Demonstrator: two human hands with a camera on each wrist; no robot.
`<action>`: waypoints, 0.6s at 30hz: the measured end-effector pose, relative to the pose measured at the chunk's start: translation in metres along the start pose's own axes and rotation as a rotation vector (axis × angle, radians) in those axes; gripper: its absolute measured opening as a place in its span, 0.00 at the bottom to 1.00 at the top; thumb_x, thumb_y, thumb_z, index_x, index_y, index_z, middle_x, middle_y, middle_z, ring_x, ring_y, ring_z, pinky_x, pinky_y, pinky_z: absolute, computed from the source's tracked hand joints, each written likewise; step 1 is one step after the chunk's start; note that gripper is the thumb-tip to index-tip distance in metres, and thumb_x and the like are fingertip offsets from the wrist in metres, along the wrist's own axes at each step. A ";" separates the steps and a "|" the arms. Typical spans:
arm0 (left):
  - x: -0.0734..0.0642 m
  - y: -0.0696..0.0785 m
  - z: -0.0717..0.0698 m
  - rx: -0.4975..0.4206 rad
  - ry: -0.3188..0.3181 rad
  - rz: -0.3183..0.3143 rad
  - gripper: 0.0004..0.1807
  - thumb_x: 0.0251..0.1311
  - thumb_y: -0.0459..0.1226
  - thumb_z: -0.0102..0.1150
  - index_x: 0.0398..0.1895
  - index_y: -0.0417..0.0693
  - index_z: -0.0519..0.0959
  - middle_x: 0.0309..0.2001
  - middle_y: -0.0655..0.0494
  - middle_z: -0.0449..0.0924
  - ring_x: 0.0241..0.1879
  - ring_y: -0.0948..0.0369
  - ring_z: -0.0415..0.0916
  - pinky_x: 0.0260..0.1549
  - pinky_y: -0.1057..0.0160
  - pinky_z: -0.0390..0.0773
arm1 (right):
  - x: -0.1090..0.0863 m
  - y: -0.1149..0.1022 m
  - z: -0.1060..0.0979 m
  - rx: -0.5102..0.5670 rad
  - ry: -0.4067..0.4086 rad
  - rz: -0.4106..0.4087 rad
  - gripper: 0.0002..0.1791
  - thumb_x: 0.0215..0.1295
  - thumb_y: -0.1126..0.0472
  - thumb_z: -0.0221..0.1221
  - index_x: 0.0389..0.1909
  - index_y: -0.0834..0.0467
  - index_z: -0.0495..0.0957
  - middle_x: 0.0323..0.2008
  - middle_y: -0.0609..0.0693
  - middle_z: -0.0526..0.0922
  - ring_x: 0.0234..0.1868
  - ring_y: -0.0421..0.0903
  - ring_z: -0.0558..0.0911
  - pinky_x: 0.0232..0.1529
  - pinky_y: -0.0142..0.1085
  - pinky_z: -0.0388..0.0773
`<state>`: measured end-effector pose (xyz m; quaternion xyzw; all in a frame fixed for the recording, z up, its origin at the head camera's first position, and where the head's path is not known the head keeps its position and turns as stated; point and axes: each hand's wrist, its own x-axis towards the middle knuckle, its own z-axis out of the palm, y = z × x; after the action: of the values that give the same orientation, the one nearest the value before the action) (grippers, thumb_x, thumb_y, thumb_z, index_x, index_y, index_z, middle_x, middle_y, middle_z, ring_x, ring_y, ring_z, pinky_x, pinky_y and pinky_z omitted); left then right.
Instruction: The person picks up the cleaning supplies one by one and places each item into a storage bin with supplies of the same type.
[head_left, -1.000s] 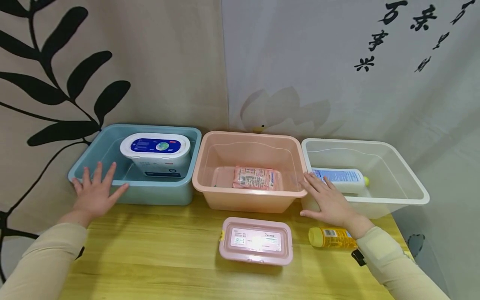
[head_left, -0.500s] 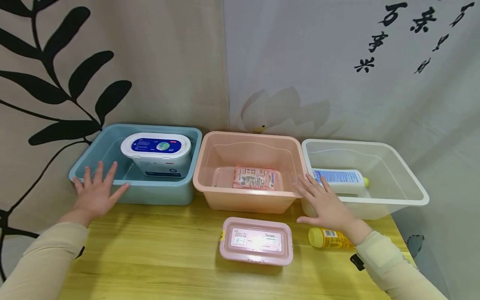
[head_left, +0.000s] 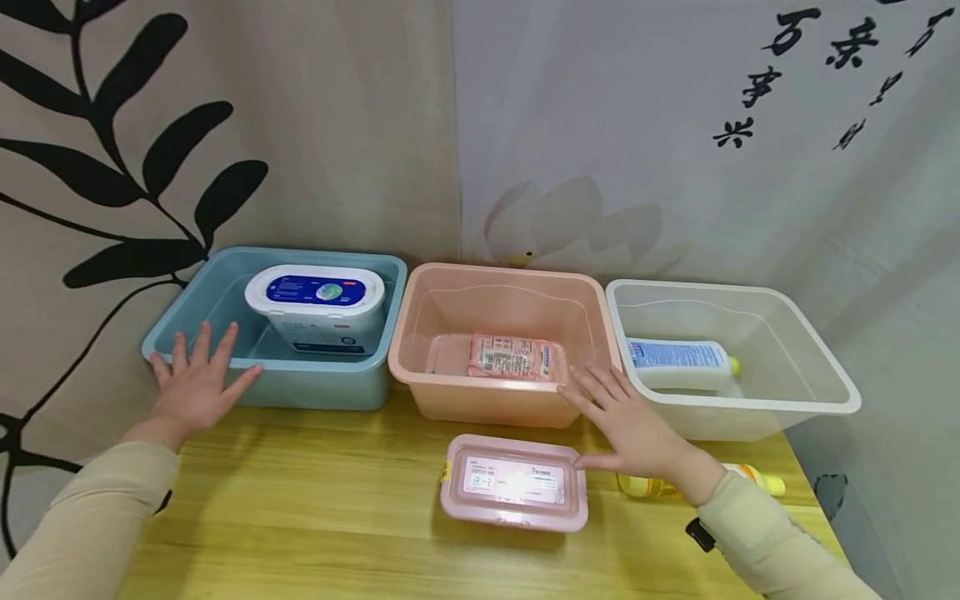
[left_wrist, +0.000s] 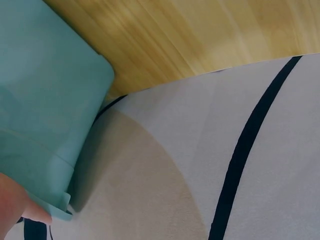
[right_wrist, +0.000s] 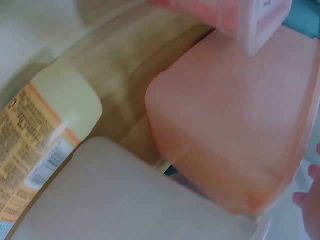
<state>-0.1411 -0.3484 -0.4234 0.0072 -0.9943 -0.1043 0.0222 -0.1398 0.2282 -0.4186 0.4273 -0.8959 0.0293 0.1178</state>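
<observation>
My left hand (head_left: 191, 392) rests with spread fingers on the front rim of the blue bin (head_left: 315, 387), which contains a white lidded tub (head_left: 321, 308). Fingers straight, my right hand (head_left: 637, 429) is at the front right corner of the peach bin (head_left: 487, 404); whether it touches the rim I cannot tell. Its thumb tip is by the right edge of a pink lidded box (head_left: 513, 483) on the table. Partly hidden under the right wrist lies a yellow bottle (right_wrist: 37, 142). A pink packet (head_left: 513, 357) lies inside the peach bin.
To the right stands a white bin (head_left: 720, 421) holding a blue-and-white bottle (head_left: 678, 364) on its side. The three bins form a row along the back of the wooden table (head_left: 300, 500). A printed curtain (head_left: 337, 125) hangs behind them.
My right hand has moved left, from the white bin's front left corner to the peach bin's right corner. More of the yellow bottle's far end shows now. My left hand stays put.
</observation>
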 end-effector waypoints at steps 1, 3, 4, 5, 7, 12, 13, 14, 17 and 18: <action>0.000 0.000 0.000 0.002 0.001 0.000 0.46 0.65 0.64 0.32 0.74 0.48 0.32 0.70 0.25 0.31 0.64 0.22 0.27 0.53 0.22 0.24 | 0.001 -0.002 0.001 0.002 -0.003 -0.007 0.56 0.44 0.30 0.61 0.71 0.53 0.54 0.72 0.57 0.54 0.73 0.58 0.49 0.67 0.59 0.51; 0.000 -0.001 0.000 0.007 0.004 0.001 0.45 0.65 0.64 0.32 0.74 0.48 0.33 0.70 0.25 0.32 0.64 0.22 0.28 0.53 0.22 0.25 | 0.003 -0.005 0.001 0.002 -0.010 -0.021 0.55 0.44 0.29 0.60 0.71 0.53 0.55 0.71 0.58 0.55 0.73 0.59 0.51 0.70 0.56 0.46; 0.000 -0.001 0.001 0.007 0.005 0.001 0.45 0.65 0.64 0.32 0.74 0.48 0.33 0.70 0.25 0.32 0.64 0.22 0.28 0.53 0.22 0.25 | 0.003 -0.007 0.002 0.006 -0.015 -0.026 0.55 0.44 0.29 0.60 0.71 0.53 0.55 0.71 0.58 0.56 0.72 0.59 0.51 0.71 0.54 0.42; 0.000 -0.001 0.001 0.007 0.006 0.002 0.45 0.65 0.64 0.32 0.74 0.48 0.33 0.70 0.25 0.32 0.64 0.22 0.28 0.53 0.22 0.25 | 0.004 -0.009 0.002 0.012 -0.021 -0.029 0.55 0.45 0.29 0.59 0.71 0.53 0.55 0.71 0.58 0.56 0.72 0.59 0.52 0.73 0.52 0.38; 0.000 -0.002 0.001 0.006 0.006 0.002 0.45 0.65 0.64 0.32 0.74 0.48 0.33 0.70 0.25 0.32 0.64 0.22 0.27 0.53 0.22 0.25 | 0.006 -0.012 0.004 0.014 -0.030 -0.040 0.55 0.45 0.29 0.59 0.71 0.53 0.55 0.71 0.58 0.56 0.71 0.60 0.54 0.73 0.46 0.30; 0.000 -0.002 0.000 0.006 0.005 0.001 0.45 0.65 0.64 0.31 0.74 0.48 0.33 0.70 0.25 0.32 0.64 0.22 0.26 0.53 0.22 0.25 | 0.008 -0.019 0.008 0.010 -0.025 -0.080 0.56 0.44 0.28 0.59 0.71 0.52 0.54 0.71 0.58 0.57 0.70 0.59 0.55 0.72 0.44 0.24; 0.000 -0.002 0.000 0.005 0.005 0.001 0.45 0.65 0.64 0.31 0.74 0.48 0.34 0.70 0.25 0.32 0.64 0.22 0.26 0.53 0.22 0.25 | 0.008 -0.021 0.008 0.010 -0.020 -0.086 0.56 0.44 0.27 0.59 0.71 0.52 0.55 0.71 0.57 0.57 0.70 0.59 0.55 0.73 0.46 0.25; 0.000 -0.001 0.000 0.005 0.007 0.000 0.45 0.65 0.64 0.31 0.74 0.48 0.34 0.70 0.25 0.32 0.64 0.22 0.27 0.53 0.22 0.25 | 0.008 -0.022 0.009 0.007 -0.012 -0.093 0.56 0.43 0.27 0.59 0.71 0.52 0.55 0.71 0.57 0.57 0.71 0.59 0.55 0.73 0.48 0.27; 0.000 -0.001 0.001 0.006 0.007 0.000 0.45 0.65 0.64 0.31 0.74 0.49 0.33 0.70 0.25 0.32 0.64 0.22 0.27 0.53 0.22 0.26 | 0.009 -0.028 0.011 0.010 0.006 -0.108 0.55 0.42 0.26 0.59 0.70 0.52 0.58 0.72 0.56 0.56 0.71 0.59 0.53 0.72 0.53 0.32; 0.000 -0.001 0.001 0.005 0.006 0.000 0.45 0.65 0.64 0.31 0.74 0.49 0.33 0.70 0.25 0.32 0.64 0.22 0.27 0.53 0.22 0.26 | 0.009 -0.029 0.011 0.010 0.010 -0.114 0.55 0.42 0.26 0.59 0.69 0.52 0.58 0.72 0.56 0.56 0.72 0.59 0.53 0.71 0.55 0.33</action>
<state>-0.1408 -0.3495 -0.4243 0.0076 -0.9945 -0.1017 0.0253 -0.1247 0.2011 -0.4288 0.4781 -0.8694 0.0290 0.1215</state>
